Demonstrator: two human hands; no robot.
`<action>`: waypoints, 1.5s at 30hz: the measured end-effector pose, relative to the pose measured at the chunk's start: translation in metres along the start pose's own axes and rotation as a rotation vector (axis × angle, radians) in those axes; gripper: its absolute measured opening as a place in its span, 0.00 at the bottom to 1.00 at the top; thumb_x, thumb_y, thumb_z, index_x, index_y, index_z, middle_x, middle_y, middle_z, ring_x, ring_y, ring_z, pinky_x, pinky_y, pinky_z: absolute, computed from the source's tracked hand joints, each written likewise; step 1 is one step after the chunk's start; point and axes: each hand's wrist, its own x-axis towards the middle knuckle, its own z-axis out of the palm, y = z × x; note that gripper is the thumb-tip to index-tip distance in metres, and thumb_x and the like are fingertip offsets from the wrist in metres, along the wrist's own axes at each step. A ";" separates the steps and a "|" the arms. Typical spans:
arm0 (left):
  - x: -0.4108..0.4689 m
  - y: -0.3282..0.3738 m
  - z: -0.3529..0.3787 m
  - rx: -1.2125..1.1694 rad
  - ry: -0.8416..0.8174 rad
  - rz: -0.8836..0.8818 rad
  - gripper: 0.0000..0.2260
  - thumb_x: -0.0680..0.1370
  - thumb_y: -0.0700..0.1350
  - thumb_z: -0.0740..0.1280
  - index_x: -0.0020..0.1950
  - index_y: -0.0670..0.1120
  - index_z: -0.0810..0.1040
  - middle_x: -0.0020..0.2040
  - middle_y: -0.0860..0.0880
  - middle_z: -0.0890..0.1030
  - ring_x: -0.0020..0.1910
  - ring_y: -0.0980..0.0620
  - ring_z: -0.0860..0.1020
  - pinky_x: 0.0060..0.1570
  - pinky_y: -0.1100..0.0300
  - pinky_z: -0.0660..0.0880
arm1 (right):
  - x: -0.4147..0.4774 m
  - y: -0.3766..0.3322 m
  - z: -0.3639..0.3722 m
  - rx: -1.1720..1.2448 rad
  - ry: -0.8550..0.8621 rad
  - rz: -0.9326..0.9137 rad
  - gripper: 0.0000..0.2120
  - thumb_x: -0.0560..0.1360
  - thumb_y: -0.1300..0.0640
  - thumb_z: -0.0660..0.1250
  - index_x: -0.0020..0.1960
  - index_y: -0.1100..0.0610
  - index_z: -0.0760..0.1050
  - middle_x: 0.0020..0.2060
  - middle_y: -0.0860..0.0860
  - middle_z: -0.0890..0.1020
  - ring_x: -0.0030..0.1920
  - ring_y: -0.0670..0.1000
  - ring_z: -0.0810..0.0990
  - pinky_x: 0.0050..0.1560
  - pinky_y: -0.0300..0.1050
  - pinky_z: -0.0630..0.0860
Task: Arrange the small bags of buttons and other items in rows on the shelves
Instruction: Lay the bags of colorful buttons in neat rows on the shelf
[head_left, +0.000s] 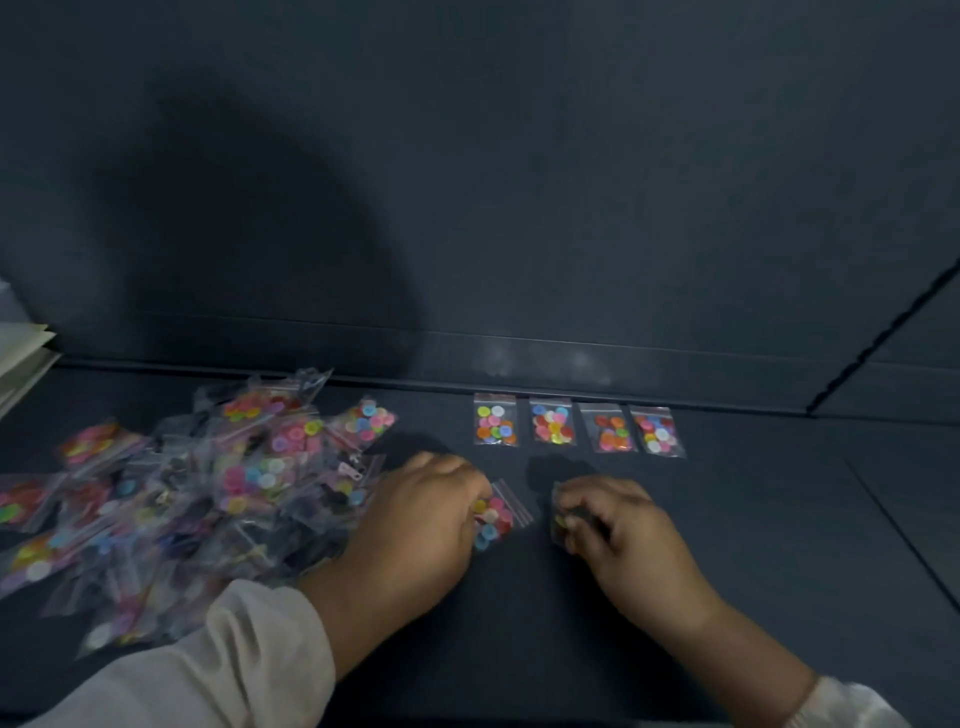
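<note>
Bags heaped (171, 499) left of left hand (421, 525) on dark shelf (753, 519), jumbled and overlapping. Left fingers pinched on one bag (497, 515) of mixed buttons, tilted, low over shelf; right hand (618, 525) just beside, fingers curled tight round another bag (562, 519), mostly hidden. Beyond both grips, near back wall, row of four bags (577, 426) lying flat, side by side, apart.

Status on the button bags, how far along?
Early. Done: one row of four bags set along the back of the shelf. In hand: left hand holds a bag, right hand another. Left: the big pile on the left, unsorted.
</note>
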 end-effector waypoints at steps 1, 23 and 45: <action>-0.001 0.002 0.003 0.057 -0.065 0.050 0.15 0.71 0.43 0.57 0.51 0.51 0.78 0.52 0.55 0.79 0.52 0.50 0.74 0.51 0.57 0.73 | -0.001 0.001 0.000 -0.101 -0.024 -0.079 0.10 0.72 0.63 0.66 0.48 0.52 0.81 0.49 0.41 0.81 0.51 0.47 0.78 0.53 0.28 0.69; 0.039 0.111 0.064 0.027 -0.359 0.157 0.27 0.79 0.50 0.54 0.76 0.49 0.49 0.77 0.52 0.38 0.76 0.53 0.41 0.72 0.57 0.42 | -0.043 0.078 -0.076 -0.505 -0.212 0.019 0.21 0.73 0.46 0.56 0.60 0.50 0.78 0.59 0.48 0.80 0.58 0.48 0.79 0.61 0.42 0.68; 0.124 0.196 0.123 0.174 -0.373 0.306 0.31 0.80 0.56 0.50 0.77 0.47 0.40 0.77 0.49 0.38 0.75 0.53 0.35 0.72 0.56 0.33 | -0.022 0.170 -0.130 -0.483 -0.246 0.217 0.42 0.68 0.35 0.30 0.77 0.52 0.49 0.77 0.48 0.50 0.76 0.46 0.47 0.71 0.39 0.39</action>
